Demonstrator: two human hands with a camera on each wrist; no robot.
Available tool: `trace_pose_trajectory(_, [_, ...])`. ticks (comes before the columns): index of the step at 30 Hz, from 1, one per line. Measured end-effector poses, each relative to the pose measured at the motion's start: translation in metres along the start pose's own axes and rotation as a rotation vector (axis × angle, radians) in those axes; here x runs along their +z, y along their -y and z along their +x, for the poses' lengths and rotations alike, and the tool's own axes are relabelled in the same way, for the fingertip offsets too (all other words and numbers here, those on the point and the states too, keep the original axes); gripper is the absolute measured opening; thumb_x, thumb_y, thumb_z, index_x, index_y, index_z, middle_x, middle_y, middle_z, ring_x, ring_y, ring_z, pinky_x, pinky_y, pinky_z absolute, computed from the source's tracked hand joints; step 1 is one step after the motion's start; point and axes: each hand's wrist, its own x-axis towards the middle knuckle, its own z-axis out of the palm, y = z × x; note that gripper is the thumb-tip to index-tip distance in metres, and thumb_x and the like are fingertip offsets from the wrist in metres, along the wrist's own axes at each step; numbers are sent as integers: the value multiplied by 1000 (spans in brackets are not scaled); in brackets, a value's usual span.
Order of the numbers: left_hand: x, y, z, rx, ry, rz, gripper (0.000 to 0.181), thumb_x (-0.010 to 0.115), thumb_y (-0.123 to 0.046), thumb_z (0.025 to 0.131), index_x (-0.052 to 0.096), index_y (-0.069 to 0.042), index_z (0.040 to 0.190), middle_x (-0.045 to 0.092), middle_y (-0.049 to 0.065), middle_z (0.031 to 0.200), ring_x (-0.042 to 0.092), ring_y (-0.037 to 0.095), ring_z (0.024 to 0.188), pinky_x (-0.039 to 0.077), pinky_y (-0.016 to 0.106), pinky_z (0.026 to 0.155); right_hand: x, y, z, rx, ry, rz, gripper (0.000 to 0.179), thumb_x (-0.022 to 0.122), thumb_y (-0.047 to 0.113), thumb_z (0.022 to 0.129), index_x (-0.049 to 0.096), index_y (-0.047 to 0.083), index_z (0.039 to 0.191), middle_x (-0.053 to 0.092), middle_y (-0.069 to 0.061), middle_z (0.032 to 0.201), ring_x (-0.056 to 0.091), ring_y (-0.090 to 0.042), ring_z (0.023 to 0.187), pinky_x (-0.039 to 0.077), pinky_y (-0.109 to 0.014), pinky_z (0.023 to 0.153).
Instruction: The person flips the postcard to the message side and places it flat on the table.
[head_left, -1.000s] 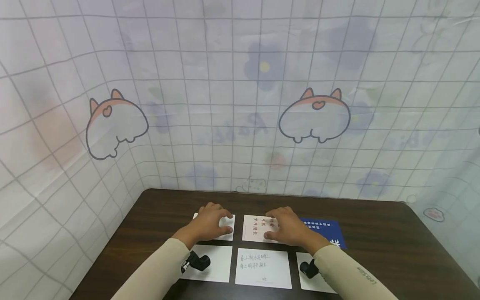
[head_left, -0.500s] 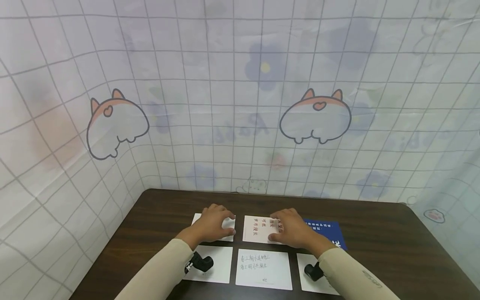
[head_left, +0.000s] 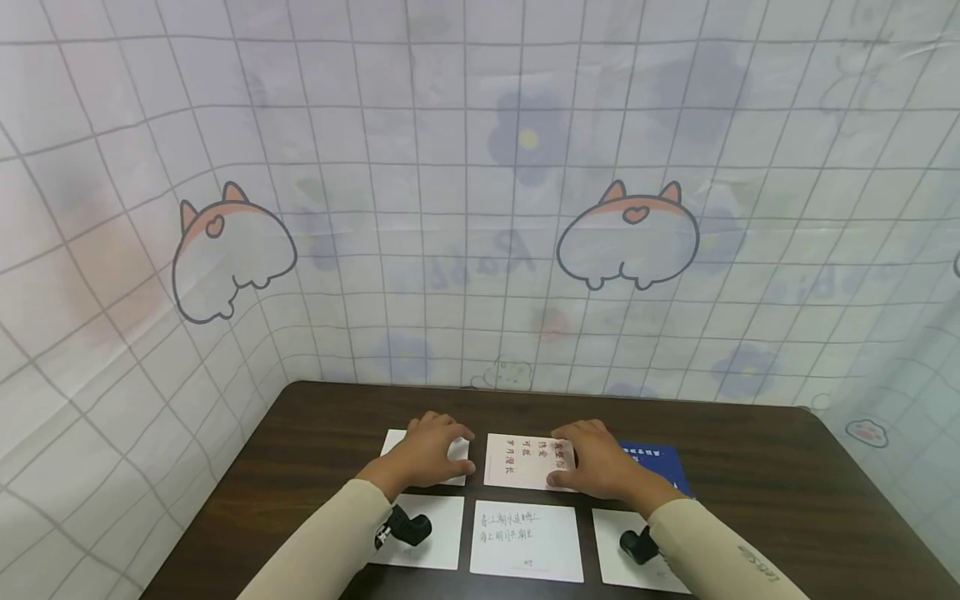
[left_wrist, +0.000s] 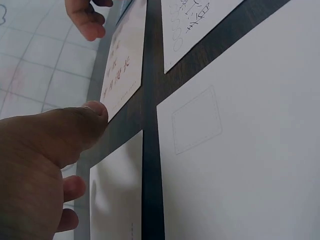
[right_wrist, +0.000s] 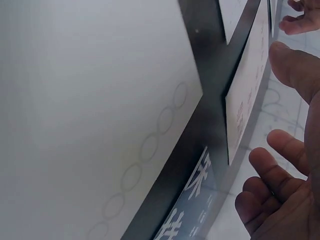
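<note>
My left hand (head_left: pixel 423 452) hovers over the back-left white card (head_left: pixel 458 451), thumb and fingers loosely spread with nothing between them. Over the right end of a pale pink card with red writing (head_left: pixel 517 462), my right hand (head_left: pixel 603 460) is held the same way, partly hiding a blue card (head_left: pixel 660 461) with white lettering. Its fingers (right_wrist: pixel 270 170) show relaxed and holding nothing in the right wrist view. In the left wrist view, the left thumb (left_wrist: pixel 75 127) overlaps the near corner of the pink card.
Nearer the front lie a blank-looking white card (head_left: pixel 442 533), a card with handwriting (head_left: pixel 525 554), and another white card (head_left: pixel 609 542) partly under the right sleeve. All rest on a dark wooden table (head_left: pixel 345 417). A patterned grid curtain (head_left: pixel 450 325) stands behind it.
My right hand has slid a little to the right, uncovering more red writing on the pink card and hiding more of the blue one. The left hand has drifted slightly right. The cards have stayed put.
</note>
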Motion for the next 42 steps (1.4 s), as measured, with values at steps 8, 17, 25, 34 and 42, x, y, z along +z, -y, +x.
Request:
trace_pose_trajectory(8, [2, -1, 4, -11, 7, 21, 49, 79, -44, 89, 69, -18, 129, 61, 5, 134, 47, 32, 131, 33, 56, 106, -3, -7, -2, 11, 17, -12, 76, 90, 42, 76, 62, 5, 136, 59, -13, 138, 45, -38, 133, 36, -57, 109])
trace_pose_trajectory(17, [0, -6, 7, -21, 23, 22, 51, 79, -44, 89, 68, -19, 131, 60, 6, 136, 46, 33, 132, 32, 57, 106, -4, -15, -3, 27, 41, -28, 79, 88, 47, 77, 59, 6, 139, 57, -13, 141, 42, -39, 136, 33, -59, 110])
trace_pose_trajectory(25, [3, -8, 13, -26, 57, 61, 56, 77, -49, 88, 66, -20, 135, 57, 7, 139, 44, 33, 133, 32, 57, 105, -11, -19, -6, 39, 76, -21, 84, 89, 49, 75, 58, 6, 140, 54, -17, 143, 39, -43, 137, 30, -63, 111])
trace_pose_trajectory(34, [5, -10, 15, -16, 58, 69, 64, 85, -49, 81, 65, -20, 135, 58, 6, 134, 46, 31, 128, 32, 55, 103, -11, -23, -6, 41, 110, -25, 88, 90, 50, 72, 57, 5, 140, 54, -17, 142, 40, -43, 136, 32, -61, 110])
trace_pose_trajectory(42, [3, -10, 13, -15, 78, 60, 64, 88, -41, 80, 65, -21, 136, 58, 5, 135, 46, 31, 129, 31, 56, 103, -12, -24, -4, 54, 121, -23, 88, 91, 51, 71, 57, 7, 140, 54, -16, 143, 41, -42, 135, 33, -62, 109])
